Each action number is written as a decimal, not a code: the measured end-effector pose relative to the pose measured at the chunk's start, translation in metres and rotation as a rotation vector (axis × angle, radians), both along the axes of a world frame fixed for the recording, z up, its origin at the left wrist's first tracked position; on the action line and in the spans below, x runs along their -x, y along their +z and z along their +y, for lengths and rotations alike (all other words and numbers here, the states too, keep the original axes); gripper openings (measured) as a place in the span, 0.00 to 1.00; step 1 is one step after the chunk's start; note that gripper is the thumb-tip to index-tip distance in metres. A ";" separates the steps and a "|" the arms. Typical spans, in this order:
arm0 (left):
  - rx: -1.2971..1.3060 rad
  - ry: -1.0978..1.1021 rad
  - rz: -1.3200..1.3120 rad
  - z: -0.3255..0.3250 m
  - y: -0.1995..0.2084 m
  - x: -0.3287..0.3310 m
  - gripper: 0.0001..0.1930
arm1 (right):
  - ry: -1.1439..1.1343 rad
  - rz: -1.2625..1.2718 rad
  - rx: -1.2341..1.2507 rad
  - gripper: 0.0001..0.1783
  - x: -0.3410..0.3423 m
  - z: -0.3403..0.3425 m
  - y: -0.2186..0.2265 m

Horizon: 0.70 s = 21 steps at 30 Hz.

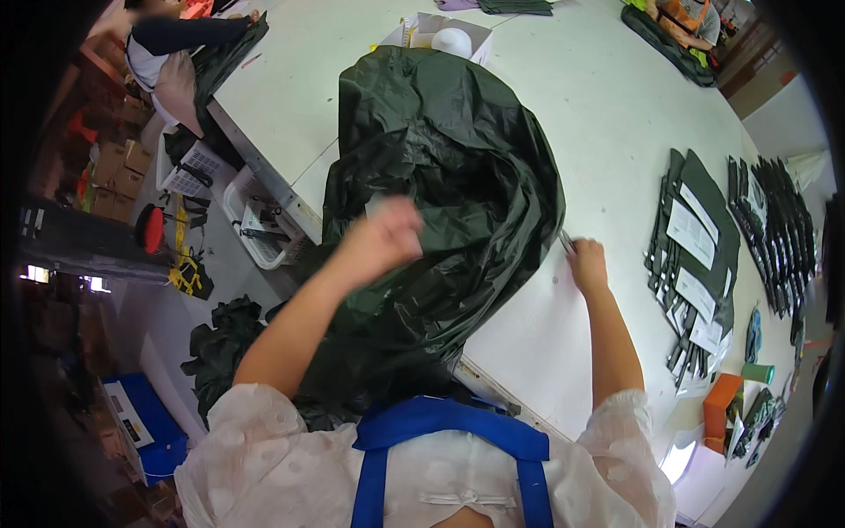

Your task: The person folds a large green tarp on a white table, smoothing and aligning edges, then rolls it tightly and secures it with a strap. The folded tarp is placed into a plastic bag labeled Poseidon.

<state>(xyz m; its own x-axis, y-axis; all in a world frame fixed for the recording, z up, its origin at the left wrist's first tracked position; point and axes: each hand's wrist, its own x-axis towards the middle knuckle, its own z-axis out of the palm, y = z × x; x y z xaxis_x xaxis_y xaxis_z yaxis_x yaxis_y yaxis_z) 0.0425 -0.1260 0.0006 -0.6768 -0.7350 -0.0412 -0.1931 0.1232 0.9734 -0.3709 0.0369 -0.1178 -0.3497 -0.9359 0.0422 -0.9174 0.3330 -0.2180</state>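
Note:
A large piece of dark green, thin, shiny fabric [519, 167] lies crumpled over the white table and hangs off its near edge toward my body. My left hand [387, 236] is over the middle of the fabric, its fingers smeared by motion. Beside its fingertips shows a small pale patch, too blurred to name. To the right of the fabric, my right hand [587, 261] is closed around a slim metal tool [566, 238] that looks like thread snips. The tool's tip points at the fabric's right edge.
On the white table [616, 106], folded dark packs with white paper sheets [693, 233] lie at right, beside a row of dark packs [775, 233]. A white box [480, 40] stands behind the fabric. White baskets [264, 251] sit at lower left. Two people work at the far corners.

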 end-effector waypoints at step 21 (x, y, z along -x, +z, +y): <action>-0.230 -1.254 0.128 -0.033 0.010 0.023 0.29 | 0.288 -0.451 -0.280 0.27 -0.091 -0.076 0.170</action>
<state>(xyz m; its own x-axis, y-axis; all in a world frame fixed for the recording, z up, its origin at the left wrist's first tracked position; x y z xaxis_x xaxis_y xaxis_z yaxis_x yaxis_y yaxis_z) 0.0190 -0.1587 0.0109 -0.9064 0.4210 0.0345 0.0284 -0.0209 0.9994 -0.2802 -0.0393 0.0520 -0.0064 -0.9498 -0.3129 -0.8167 0.1855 -0.5465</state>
